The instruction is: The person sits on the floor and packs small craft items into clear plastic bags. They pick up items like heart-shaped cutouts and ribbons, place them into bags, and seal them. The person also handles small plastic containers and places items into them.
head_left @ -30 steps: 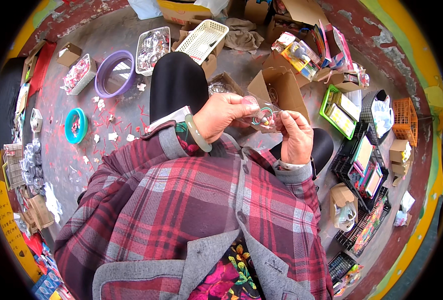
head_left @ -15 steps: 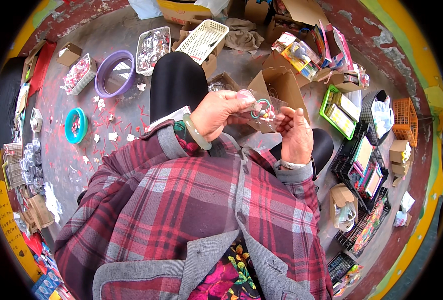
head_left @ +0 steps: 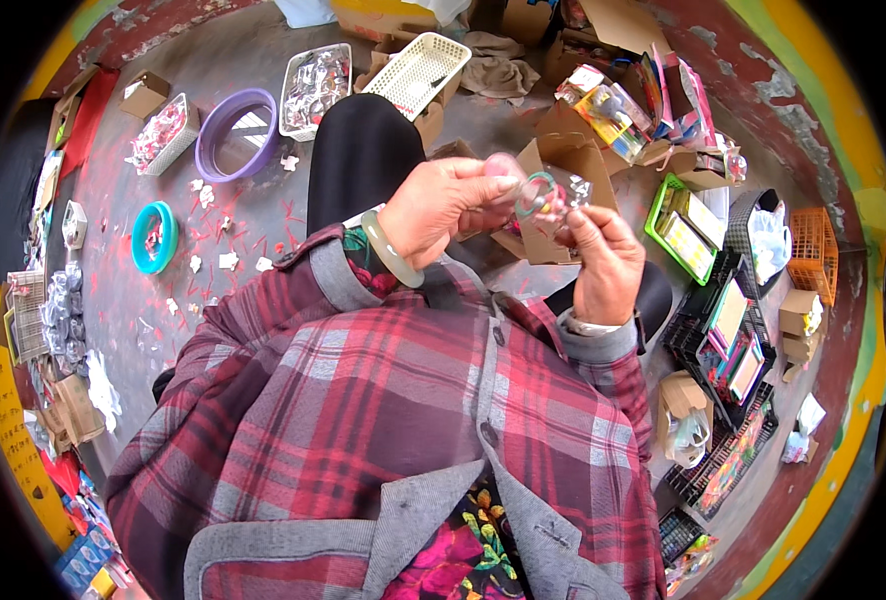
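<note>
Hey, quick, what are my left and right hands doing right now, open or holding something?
Left hand: closed, pinching one end of a small clear packet.
Right hand: closed, thumb and fingers on the packet's other end.

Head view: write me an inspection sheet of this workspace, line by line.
Surface: grey floor, strewn with red and white scraps.
Job's things: clear packet with a teal ring and small coloured pieces; pink round piece at its left end.
Clutter: purple basin, turquoise bowl and pale baskets at the left and front; green tray, black crates and orange crate at the right.
Grip: left hand pinches the packet's left end; right hand touches its right end, pinch unclear.
Cables: nothing seen.
Surroundings: dark red wall with peeling paint; open cardboard box beyond the hands.
</note>
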{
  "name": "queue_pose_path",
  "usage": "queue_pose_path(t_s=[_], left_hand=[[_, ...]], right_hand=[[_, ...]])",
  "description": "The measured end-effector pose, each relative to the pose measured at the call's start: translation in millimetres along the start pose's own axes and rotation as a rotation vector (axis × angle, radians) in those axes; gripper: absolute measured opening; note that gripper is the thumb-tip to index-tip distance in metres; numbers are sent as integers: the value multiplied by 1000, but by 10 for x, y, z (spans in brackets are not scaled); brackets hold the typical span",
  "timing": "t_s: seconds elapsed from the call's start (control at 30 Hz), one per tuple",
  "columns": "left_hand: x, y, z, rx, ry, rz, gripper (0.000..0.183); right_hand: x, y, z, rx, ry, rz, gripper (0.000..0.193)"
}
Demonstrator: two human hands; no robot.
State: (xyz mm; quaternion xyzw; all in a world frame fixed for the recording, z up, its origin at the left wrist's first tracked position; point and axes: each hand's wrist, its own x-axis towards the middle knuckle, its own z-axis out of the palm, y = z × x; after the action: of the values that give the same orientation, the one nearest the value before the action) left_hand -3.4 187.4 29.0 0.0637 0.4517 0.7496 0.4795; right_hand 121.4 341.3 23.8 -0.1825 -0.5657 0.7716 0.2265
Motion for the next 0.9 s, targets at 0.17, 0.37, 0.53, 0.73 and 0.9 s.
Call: queue_pose_path(t_s=[0.17,0.37,0.53,0.73,0.9], left_hand=[[-131,260,-163,-5,97,205,32],[-468,635,-483,29,158,357,27],[-581,604,-845,30,262,344,27],[-659,467,-1030,10,275,270,27],[-675,426,-1083,18,307,260,25]], right_hand=[[256,-49,-38,-85,-20,94,12],[416,525,-12,-260,-53,328,12],[543,1273,4,-376,-39,537,12],[793,1568,163,-417,-32,516,17],[809,1719,172,-330,-48,682,21]])
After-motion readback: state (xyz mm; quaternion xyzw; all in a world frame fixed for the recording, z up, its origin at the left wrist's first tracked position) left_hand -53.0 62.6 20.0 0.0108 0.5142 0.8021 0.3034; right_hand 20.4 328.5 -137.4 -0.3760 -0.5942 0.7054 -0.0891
